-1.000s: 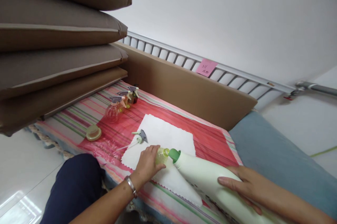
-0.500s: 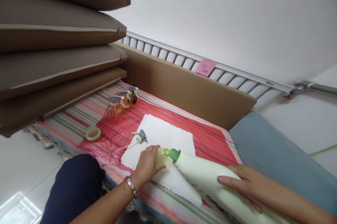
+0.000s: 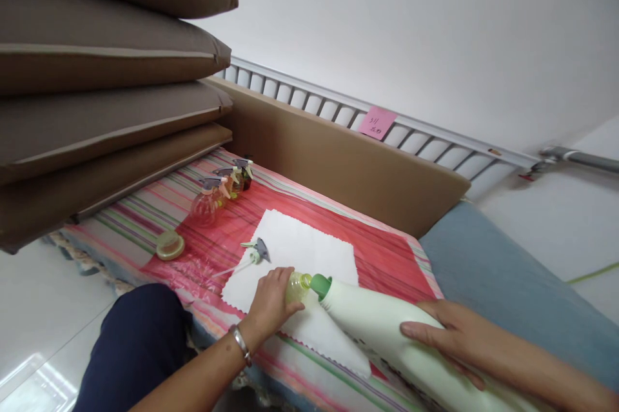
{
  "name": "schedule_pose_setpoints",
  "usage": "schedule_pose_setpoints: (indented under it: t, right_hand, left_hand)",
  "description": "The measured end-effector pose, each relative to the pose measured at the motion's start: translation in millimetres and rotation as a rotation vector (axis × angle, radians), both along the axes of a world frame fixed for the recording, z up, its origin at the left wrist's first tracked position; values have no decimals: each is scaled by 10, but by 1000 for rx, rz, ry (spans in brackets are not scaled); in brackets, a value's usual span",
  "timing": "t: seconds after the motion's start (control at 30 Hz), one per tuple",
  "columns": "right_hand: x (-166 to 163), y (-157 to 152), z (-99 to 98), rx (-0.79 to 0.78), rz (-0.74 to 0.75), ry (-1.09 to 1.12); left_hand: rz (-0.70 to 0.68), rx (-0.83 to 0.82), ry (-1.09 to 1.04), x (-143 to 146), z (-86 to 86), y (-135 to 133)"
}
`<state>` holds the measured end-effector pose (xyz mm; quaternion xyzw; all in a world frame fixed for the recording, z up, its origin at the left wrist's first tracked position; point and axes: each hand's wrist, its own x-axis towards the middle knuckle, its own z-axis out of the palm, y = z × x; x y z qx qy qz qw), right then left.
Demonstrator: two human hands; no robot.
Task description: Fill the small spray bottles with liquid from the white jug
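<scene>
My left hand [image 3: 275,298] is closed around a small clear yellow-green spray bottle [image 3: 295,288] without its head, its neck facing right. In my right hand [image 3: 447,338] is a large pale green bottle [image 3: 382,320], tilted so that its green spout [image 3: 320,285] meets the small bottle's mouth. Whether liquid flows between them I cannot tell. A white cloth [image 3: 309,243] with scalloped edges lies beneath. On its left part rests a grey and green spray head [image 3: 260,251] with a thin dip tube. A round pale green cap [image 3: 170,245] lies farther left.
Several spray bottles [image 3: 206,204] stand in a row at the back left on red plastic film [image 3: 382,257] over a striped cloth. Stacked brown cushions [image 3: 116,115] rise at left. A brown board [image 3: 338,160] and white radiator [image 3: 300,100] line the back.
</scene>
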<state>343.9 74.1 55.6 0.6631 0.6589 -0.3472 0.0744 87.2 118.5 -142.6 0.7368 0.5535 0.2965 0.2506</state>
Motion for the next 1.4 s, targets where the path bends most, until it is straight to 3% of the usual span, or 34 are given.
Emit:
schedule_pose_setpoints:
  t: [0.4,1.2,1.4]
  right_hand:
    - [-95,5,94,-28,16,-30]
    - [56,65,14,-41,11,-13]
    - [-35,45,99,-55,-9,-16]
  left_hand:
    - [-3,24,-6,6,-16,-7]
    - [-5,26,-2,9,-2,-11]
    - [-3,10,20,18,-5,-16]
